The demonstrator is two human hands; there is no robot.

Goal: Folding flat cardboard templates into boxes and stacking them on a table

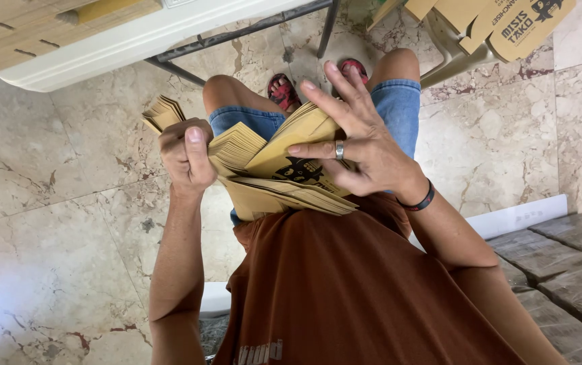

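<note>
My left hand [186, 155] is closed around one end of a thick stack of flat brown paper bags [264, 159], which rests over my lap. On the stack's other side, my right hand [358, 145], wearing a ring and a dark wristband, has its fingers spread. Its thumb and fingertips press against the fanned bag edges, lifting some away from the rest. A black printed figure shows on one exposed bag. Below the bags are my brown shirt, blue denim shorts and red sandals.
A white table [135, 37] with dark metal legs [237, 34] stands ahead at the upper left, brown material on top. More printed brown bags [507, 20] lie on a pale seat at the upper right. Wrapped grey-brown bundles [561, 257] fill the lower right. The floor [47, 203] is marble tile.
</note>
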